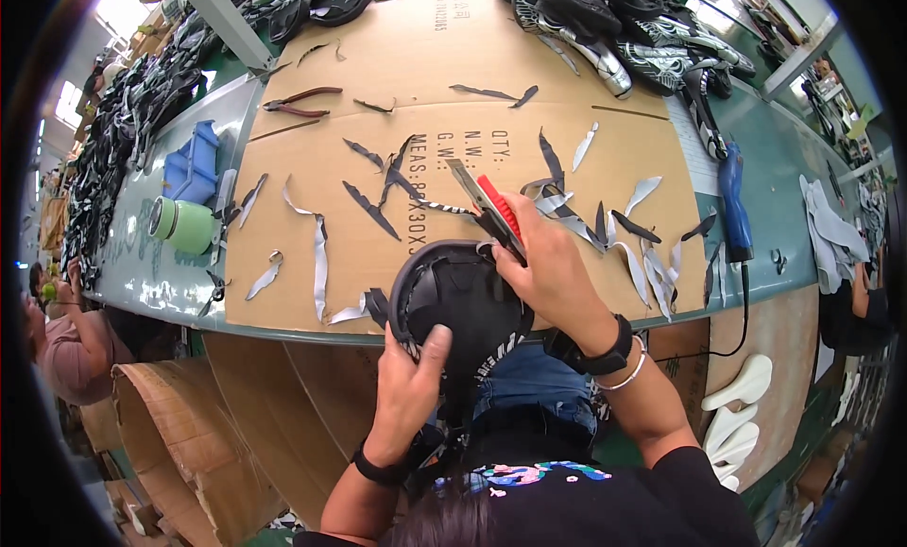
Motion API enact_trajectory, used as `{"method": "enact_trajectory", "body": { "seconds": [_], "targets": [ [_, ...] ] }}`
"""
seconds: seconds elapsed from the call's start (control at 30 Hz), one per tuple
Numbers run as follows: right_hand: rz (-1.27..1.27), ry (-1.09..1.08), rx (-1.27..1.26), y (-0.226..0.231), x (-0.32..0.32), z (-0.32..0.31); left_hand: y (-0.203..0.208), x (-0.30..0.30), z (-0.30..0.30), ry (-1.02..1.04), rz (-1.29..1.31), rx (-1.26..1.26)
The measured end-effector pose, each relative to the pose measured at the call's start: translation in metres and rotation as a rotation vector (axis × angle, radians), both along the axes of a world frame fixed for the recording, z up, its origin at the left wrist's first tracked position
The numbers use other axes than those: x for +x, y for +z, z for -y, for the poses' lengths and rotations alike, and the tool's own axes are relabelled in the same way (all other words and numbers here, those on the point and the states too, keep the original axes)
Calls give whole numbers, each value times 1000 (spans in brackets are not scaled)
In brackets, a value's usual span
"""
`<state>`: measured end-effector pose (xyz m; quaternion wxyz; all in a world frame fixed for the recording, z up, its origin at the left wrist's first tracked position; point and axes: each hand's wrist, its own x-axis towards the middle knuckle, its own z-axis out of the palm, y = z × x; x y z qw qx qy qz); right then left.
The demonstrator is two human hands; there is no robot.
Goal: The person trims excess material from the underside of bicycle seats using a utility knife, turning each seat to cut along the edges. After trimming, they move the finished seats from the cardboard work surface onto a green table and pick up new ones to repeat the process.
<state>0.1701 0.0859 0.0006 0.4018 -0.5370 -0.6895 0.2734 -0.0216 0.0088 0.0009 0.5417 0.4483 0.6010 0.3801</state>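
Note:
A black bicycle saddle (pixel 458 287) is at the table's near edge, its hollow underside facing up. Around its lower rim runs a black-and-white patterned cover edge. My left hand (pixel 409 386) grips the saddle at its lower left, thumb over the rim. In my right hand (pixel 548 273) is a utility knife (pixel 498 207) with a red grip, its blade pointing up and away to the left. The thumb and fingertips of that hand are close to the saddle's far right rim; whether they touch it I cannot tell. A dark offcut (pixel 376 306) sits against the saddle's left side.
Cardboard (pixel 283 155) covers the table, strewn with black and grey offcuts (pixel 319 264). Pliers (pixel 302 103), a blue bin (pixel 192 164) and a green jar (pixel 181 224) lie left. Saddles (pixel 652 51) pile far right, near a blue corded tool (pixel 732 202). A co-worker (pixel 80 344) sits left.

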Motion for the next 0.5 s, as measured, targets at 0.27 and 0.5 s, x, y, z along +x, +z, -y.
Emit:
{"method": "enact_trajectory", "body": {
  "seconds": [0.27,0.5],
  "targets": [
    [-72,54,-221,21,15,1,-13,1,20,-231,-40,-72],
    [143,57,-115,17,31,10,-17,2,23,-179,-202,-95]
  ]
}}
